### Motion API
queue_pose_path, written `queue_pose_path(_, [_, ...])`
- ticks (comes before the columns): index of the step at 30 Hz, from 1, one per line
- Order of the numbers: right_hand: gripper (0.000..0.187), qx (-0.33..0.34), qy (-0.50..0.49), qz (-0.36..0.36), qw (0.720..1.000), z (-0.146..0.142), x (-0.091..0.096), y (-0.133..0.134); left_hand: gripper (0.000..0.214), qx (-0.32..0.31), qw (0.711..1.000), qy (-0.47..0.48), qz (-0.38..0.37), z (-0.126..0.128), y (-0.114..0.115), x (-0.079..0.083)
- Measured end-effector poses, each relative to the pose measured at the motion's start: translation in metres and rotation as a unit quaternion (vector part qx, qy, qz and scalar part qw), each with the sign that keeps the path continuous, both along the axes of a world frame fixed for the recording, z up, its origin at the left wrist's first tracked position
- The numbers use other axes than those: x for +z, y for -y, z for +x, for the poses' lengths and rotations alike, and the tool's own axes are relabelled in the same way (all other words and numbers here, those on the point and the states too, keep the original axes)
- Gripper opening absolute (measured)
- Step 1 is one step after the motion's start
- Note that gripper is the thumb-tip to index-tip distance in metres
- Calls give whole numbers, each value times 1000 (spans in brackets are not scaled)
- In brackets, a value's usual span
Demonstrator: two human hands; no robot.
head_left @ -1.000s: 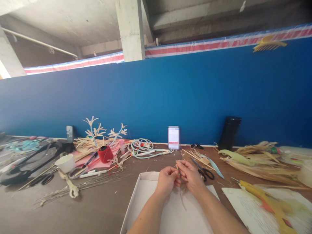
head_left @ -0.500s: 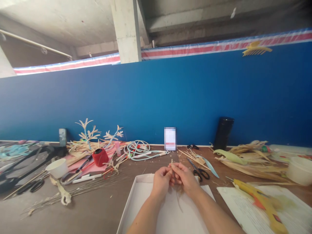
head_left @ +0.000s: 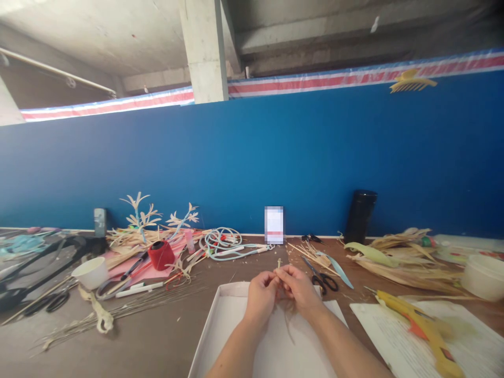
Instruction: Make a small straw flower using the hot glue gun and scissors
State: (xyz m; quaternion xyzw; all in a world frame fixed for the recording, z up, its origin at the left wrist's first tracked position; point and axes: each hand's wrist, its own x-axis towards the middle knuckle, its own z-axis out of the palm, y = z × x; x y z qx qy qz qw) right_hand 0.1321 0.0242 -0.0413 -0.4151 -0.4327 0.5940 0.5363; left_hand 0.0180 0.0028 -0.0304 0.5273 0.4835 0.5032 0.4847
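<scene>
Pinching thin strand (head_left: 279, 264) with closed left hand (head_left: 261, 294) and right hand (head_left: 299, 289), equally near; pointing lengthwise away by far edge of white tray (head_left: 205, 327).

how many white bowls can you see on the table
2: one white bowl left of the red spool, the other near the right edge, beyond the yellow glue gun. Clutter may hide more.

Bare forearms (head_left: 239, 341) angle in over the white tray (head_left: 224, 317), converging near its far edge. Left hand (head_left: 262, 294) and right hand (head_left: 299, 290) meet there, fingers (head_left: 286, 277) bent and pinching, tips close together. Wrists roughly straight, thumb sides up.
</scene>
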Motion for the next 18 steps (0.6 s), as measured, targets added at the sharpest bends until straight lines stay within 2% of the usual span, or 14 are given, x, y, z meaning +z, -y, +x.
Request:
queue_pose_path(7, [28,-9,6,13,1000,-1,1,1,20,11,998,-45,42,0,4,4])
queue_pose_path(18, [27,-21,47,38,998,1,8,4,20,34,988,-119,96,-2,-2,-9])
